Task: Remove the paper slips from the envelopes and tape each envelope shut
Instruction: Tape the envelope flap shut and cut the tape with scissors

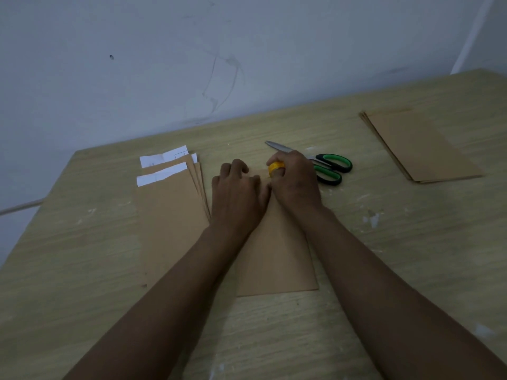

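L hand [238, 192] presses envelope [277, 259] w/ bent fingers; R hand [295, 182] grips yellow tape roll [275, 169].

The worktop [411, 242] was pale wood-grain laminate, scuffed with whitish marks, and butted against a wall along its far edge. At about ten o'clock from its middle lay a fanned stack of brown envelopes [170, 209] with white paper slips [162, 176] sticking out of their far ends. At the centre one brown envelope [277, 259] lay flat, its far end hidden under hands. Just beyond it, at about one o'clock, lay green-handled scissors [326, 165], blades pointing left. Well apart at two o'clock lay a second stack of plain brown envelopes [419, 146].
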